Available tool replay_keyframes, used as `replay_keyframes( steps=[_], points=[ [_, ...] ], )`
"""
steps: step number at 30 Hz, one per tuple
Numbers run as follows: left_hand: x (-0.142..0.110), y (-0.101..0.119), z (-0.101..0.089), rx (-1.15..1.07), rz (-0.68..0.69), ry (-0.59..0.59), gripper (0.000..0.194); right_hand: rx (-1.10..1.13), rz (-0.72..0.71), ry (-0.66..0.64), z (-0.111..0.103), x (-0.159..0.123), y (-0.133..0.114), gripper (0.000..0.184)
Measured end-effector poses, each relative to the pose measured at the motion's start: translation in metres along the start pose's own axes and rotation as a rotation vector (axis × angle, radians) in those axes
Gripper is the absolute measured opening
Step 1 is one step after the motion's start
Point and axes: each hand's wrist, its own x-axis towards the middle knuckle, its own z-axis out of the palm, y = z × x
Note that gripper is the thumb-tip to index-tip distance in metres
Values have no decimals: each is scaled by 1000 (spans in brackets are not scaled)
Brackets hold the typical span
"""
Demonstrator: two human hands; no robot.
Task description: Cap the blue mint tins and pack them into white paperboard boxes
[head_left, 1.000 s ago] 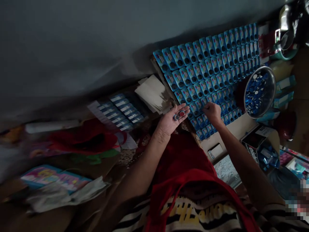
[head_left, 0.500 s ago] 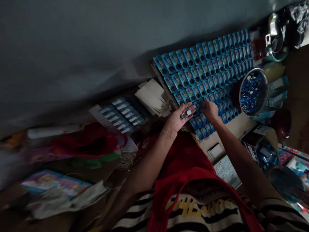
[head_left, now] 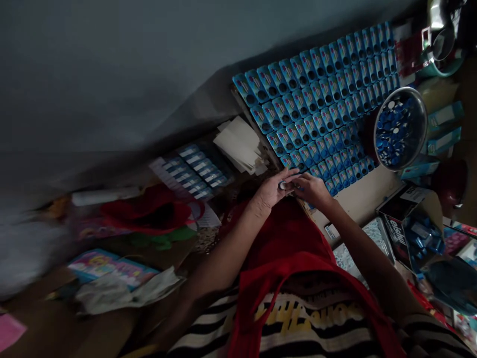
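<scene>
Your right fingertips [head_left: 297, 183] are bunched close over your left palm; you've got them almost closed, but I can't tell whether they grip anything. Your left hand [head_left: 271, 193] is spread nearly flat, palm up, bearing one small round piece [head_left: 282, 185] with a pale face. A second one seems to sit under the fingers of your right hand [head_left: 316, 191], too shadowed to be sure. I'd call this the handling step, sorting or picking out a piece on the palm; it calls for a level left palm and a light, clean pinch on the piece's edge.

Just beyond your hands, the blue cards [head_left: 294, 107] lie in what I count as six slanting rows, too tightly packed to count card by card. Many show a dark round spot, others a blue one. Over them at the far right, one metal bowl [head_left: 420, 117] holds a heap of blue and white pieces [head_left: 395, 130], more than I can count.

Left of the cards there's one loose pile of pale paper [head_left: 238, 144], then two columns of small blue-and-white packs [head_left: 194, 171]. Right of your right forearm, one open box [head_left: 399, 219] holds several blue items [head_left: 421, 228].
</scene>
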Motion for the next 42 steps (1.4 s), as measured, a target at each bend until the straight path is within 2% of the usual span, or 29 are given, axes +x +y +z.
replay_keyframes(
  steps=[4,8,12,16,18,21,24,26,28,29,31,33,35,36,39,40,41,42],
  points=[
    [-6,-1,-14,14,-22,-48,37,-28,282,93,-5,4,5,29],
    [-13,13,-26,19,76,-10,39,-27,405,181,-15,29,10,26],
    [-18,31,-27,6,197,16,39,-155,441,119,-21,56,7,21],
    [-17,40,-17,-14,244,-39,39,-235,522,50,-27,76,8,16],
    [-14,40,-11,-32,258,-58,40,-257,548,28,-33,82,10,23],
    [-11,39,-6,-53,270,-64,42,-291,519,5,-43,79,6,32],
    [-13,40,-5,-46,253,-54,46,-263,436,85,-41,61,-16,18],
    [-19,39,-4,-44,238,-70,53,-132,296,159,-29,45,-38,17],
    [-27,37,-2,-45,233,-101,61,64,149,181,-12,33,-58,19],
    [-31,34,0,-40,232,-116,66,160,118,185,-2,29,-66,20],
    [-37,29,2,-19,225,-123,74,319,151,210,13,22,-74,23],
    [-41,22,1,16,213,-117,77,440,230,217,22,17,-70,24],
    [-41,17,-4,82,220,-51,71,523,294,190,23,12,-56,26],
    [-41,15,-8,136,274,46,64,524,335,193,21,11,-48,29],
    [-41,16,-29,479,646,503,45,328,456,261,12,16,-24,30],
    [-43,19,-39,656,764,598,41,230,479,269,9,22,-19,29],
    [-44,22,-49,852,827,607,36,136,491,253,6,28,-16,28],
    [-47,26,-61,1047,830,536,31,57,497,215,5,35,-16,27]
  ],
)
